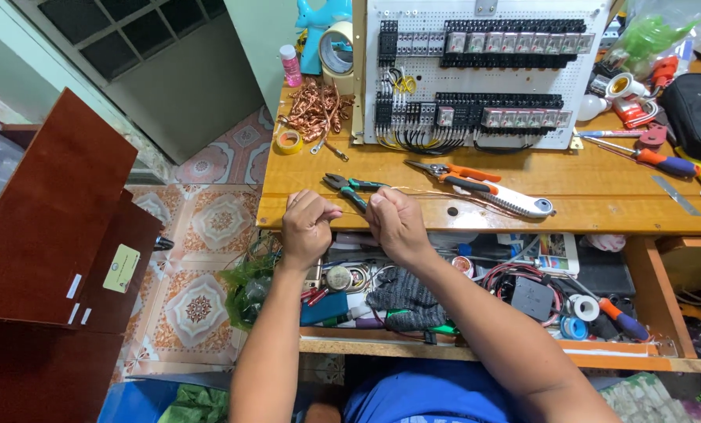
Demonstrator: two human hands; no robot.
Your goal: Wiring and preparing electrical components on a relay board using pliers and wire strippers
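Note:
My left hand (pixel 307 225) and my right hand (pixel 397 223) are both closed into fists at the front edge of the wooden workbench (pixel 585 205), pinching a thin copper wire (pixel 437 193) between them. The wire runs on to the right across the bench top. Green-handled pliers (pixel 349 186) lie just beyond my hands. Orange-handled pliers (pixel 456 173) and a white utility knife (pixel 515 200) rest to the right of them.
A white perforated panel (pixel 476 74) carrying black relays and terminal blocks stands at the back. Copper wire scraps (pixel 317 110), tape rolls (pixel 289 141), screwdrivers (pixel 656 159) and a black bag (pixel 699 113) lie around. An open drawer (pixel 523 290) below holds tools and gloves. A brown cabinet (pixel 53 227) stands left.

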